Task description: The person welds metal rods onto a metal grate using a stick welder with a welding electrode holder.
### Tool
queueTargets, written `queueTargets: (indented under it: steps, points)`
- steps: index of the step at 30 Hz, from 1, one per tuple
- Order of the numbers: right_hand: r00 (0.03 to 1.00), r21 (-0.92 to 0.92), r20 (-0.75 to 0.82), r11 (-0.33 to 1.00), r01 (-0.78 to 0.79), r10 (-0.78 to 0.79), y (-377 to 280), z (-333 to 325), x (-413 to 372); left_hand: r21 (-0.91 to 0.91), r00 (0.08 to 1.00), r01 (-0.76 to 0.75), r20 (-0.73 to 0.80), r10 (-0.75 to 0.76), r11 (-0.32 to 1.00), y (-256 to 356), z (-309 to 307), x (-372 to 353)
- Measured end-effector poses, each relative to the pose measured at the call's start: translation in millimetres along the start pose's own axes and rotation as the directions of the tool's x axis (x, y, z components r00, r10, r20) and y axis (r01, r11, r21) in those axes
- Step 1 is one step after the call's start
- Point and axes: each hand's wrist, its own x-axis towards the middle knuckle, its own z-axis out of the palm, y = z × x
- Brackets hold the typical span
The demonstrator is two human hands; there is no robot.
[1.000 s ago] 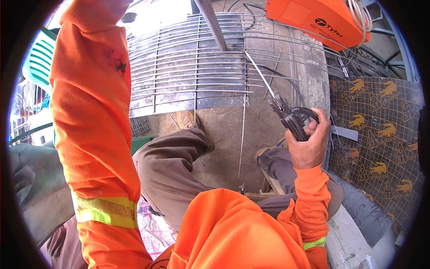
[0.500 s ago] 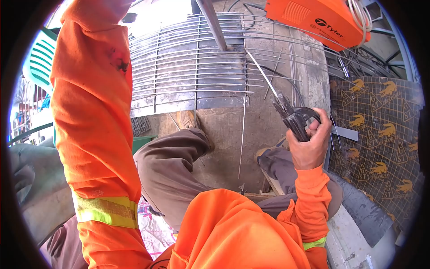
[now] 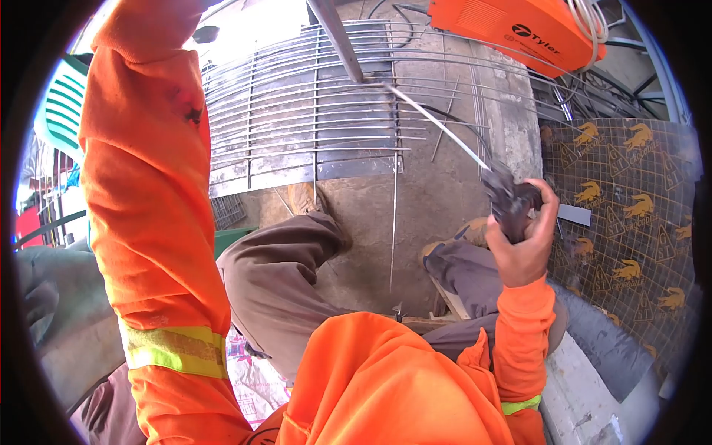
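Note:
My right hand (image 3: 525,245) is closed around the dark handle of a welding electrode holder (image 3: 512,200). A thin pale welding rod (image 3: 437,126) is clamped in its jaws and slants up to the left. The rod's tip is close to the lower end of a grey metal bar (image 3: 336,41), which rests on a grid of thin steel rods (image 3: 315,126); whether the tip touches is too small to tell. My left arm, in an orange sleeve (image 3: 152,200), stretches forward along the left side, and its hand is beyond the top edge.
An orange welding machine (image 3: 504,33) with coiled cable stands at upper right. Below it lies a dark printed board (image 3: 615,222). A metal sheet (image 3: 356,159) lies under the grid. A green plastic chair (image 3: 63,104) is at left. My bent legs (image 3: 285,259) flank the concrete floor (image 3: 363,222).
My right hand has shifted slightly right with the electrode holder, which has turned and is blurred. The welding rod now slants at a shallower angle. The whole view has shifted slightly.

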Motion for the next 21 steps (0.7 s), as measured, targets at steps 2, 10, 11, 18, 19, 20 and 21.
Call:
queueTargets:
  steps: [2,10,11,18,19,20,21]
  points:
    - [0.995,0.04,0.065,0.996,0.079,-0.081,-1,-32,-1,-0.004,1.0,0.002,0.01,-0.002,1.0,-2,1,4]
    - [0.819,-0.403,-0.017,0.746,-0.53,0.573,56,-74,-10,-0.053,0.995,-0.083,0.046,0.085,0.995,-36,-1,24]
    - [0.828,-0.411,-0.032,0.748,-0.521,0.559,77,-57,-11,-0.063,0.993,-0.099,0.053,0.103,0.993,-36,1,24]
    - [0.57,-0.346,0.15,0.583,-0.735,0.808,74,11,-4,-0.122,1.0,0.006,0.008,-0.005,0.992,-5,11,9]
    - [0.57,-0.312,0.154,0.587,-0.747,0.807,75,8,-3,-0.174,0.999,-0.044,-0.006,0.043,0.984,-4,13,7]
    - [0.572,-0.279,0.157,0.592,-0.756,0.805,75,5,-3,-0.2,0.998,-0.069,-0.015,0.067,0.977,-7,15,8]
    - [0.594,-0.217,0.093,0.598,-0.771,0.799,74,5,-4,-0.226,0.995,-0.095,-0.025,0.091,0.969,-10,16,8]
